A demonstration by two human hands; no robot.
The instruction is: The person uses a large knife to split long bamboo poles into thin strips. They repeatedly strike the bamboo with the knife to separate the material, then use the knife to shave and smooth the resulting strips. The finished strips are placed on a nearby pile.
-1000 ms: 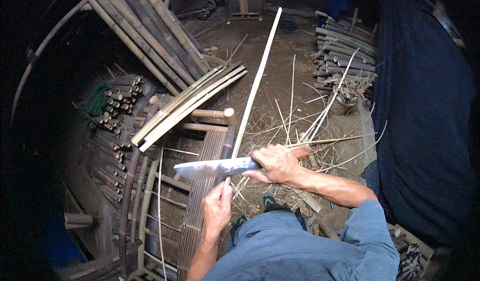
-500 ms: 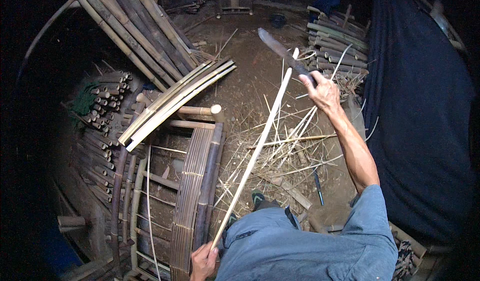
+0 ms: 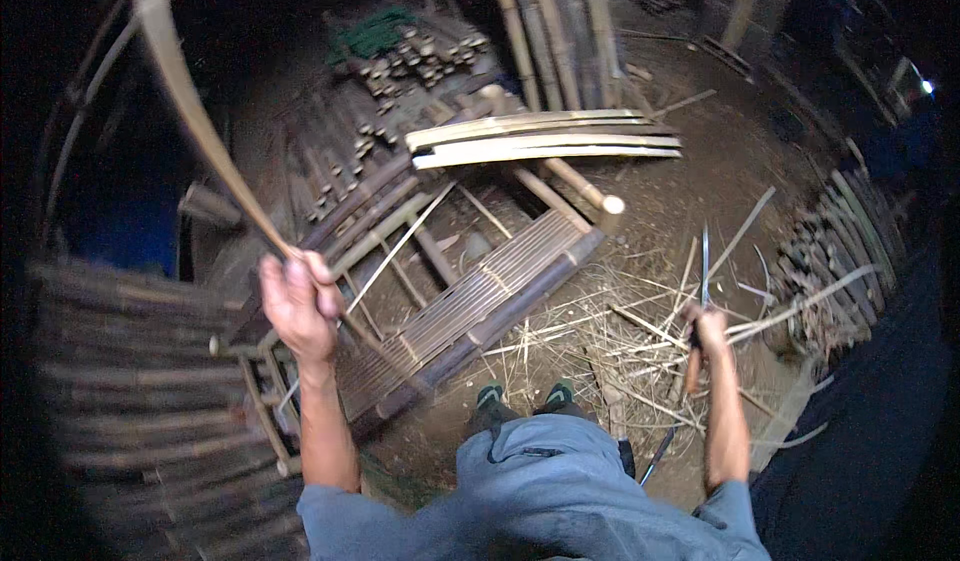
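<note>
My left hand [image 3: 302, 306] is raised at the left, its fingers closed on one end of a long pale bamboo strip [image 3: 190, 101]. From there the strip runs up past the top left of the view, blurred by motion. At the right, my right hand [image 3: 710, 329] is closed around the handle of a machete [image 3: 705, 266]. Its blade points away from me and appears nearly edge-on, over the scattered shavings. Strip and machete are far apart. Between my hands stands a low bamboo bench [image 3: 480, 286] with a slatted top. Several split bamboo pieces [image 3: 545, 146] lie across its far end.
Thin bamboo shavings [image 3: 640, 331] litter the floor before my feet. Cut bamboo lengths are stacked at the far left [image 3: 420, 61] and right [image 3: 840, 251]. Long poles [image 3: 555, 31] lean at the back. Bamboo slats [image 3: 150, 391] fill the near left; dark cloth [image 3: 860, 441] hangs at right.
My view has turned left. My left hand has swung up and left with the strip, away from the machete. My right hand has lowered with the machete, which no longer crosses the strip's end.
</note>
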